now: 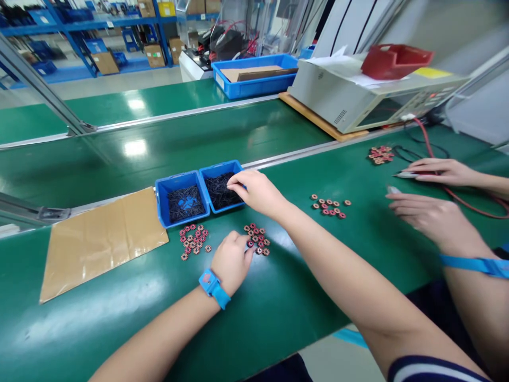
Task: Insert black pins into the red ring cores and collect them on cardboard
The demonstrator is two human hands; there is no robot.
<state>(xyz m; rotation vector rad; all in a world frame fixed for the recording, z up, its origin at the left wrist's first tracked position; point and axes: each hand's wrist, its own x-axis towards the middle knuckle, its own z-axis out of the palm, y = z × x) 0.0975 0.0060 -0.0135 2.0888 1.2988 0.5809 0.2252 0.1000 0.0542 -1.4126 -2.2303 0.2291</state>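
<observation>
My left hand point(230, 261), a blue wrist strap on it, is low over the green bench. Its thumb and index finger close around a small dark toothed ring point(249, 244) at the edge of a pile of red and copper-coloured toothed rings point(254, 230). My right hand point(258, 192) reaches over the right blue bin point(220, 168), fingertips pinched above its thin black pieces point(221, 191); anything in the pinch is too small to make out. Beside it stands the left blue bin point(183, 180), with thin black pieces and some blue bits. Another group of toothed rings point(193, 241) lies in front.
Cardboard point(103, 239) lies at the left. On the right, a co-worker's hands point(433, 212) hold a pointed tool point(413, 174) with a red cable, near more rings point(330, 207). A grey machine point(342, 95) and a blue tray point(254, 87) stand behind.
</observation>
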